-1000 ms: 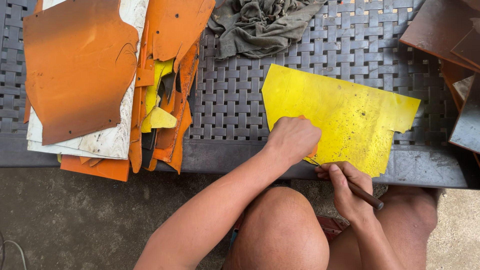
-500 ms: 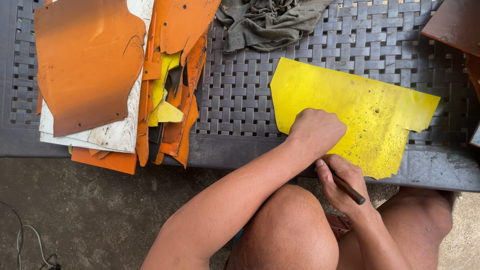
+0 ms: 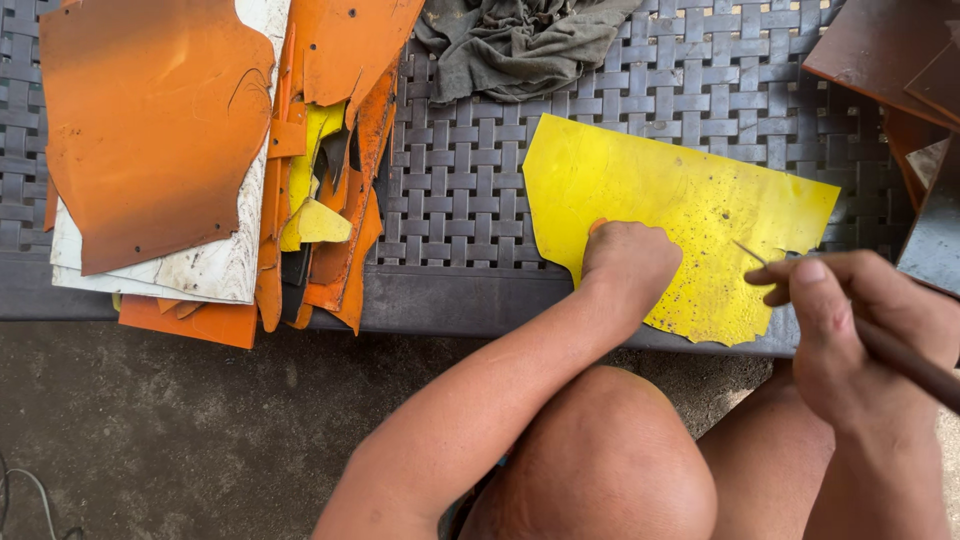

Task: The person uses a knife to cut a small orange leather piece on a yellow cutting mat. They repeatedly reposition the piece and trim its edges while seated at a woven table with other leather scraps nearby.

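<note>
Left hand fisted, pressing yellow sheet flat. Right hand closed on pointed awl, tip over sheet's near-right edge. No finished marking visible; most work appears left.

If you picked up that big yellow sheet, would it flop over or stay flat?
The yellow sheet would probably bend and droop: it looks thin, with a ragged edge hanging past the woven table. It is likely light, and may slide when pushed, since the left hand is pressing on it.
</note>
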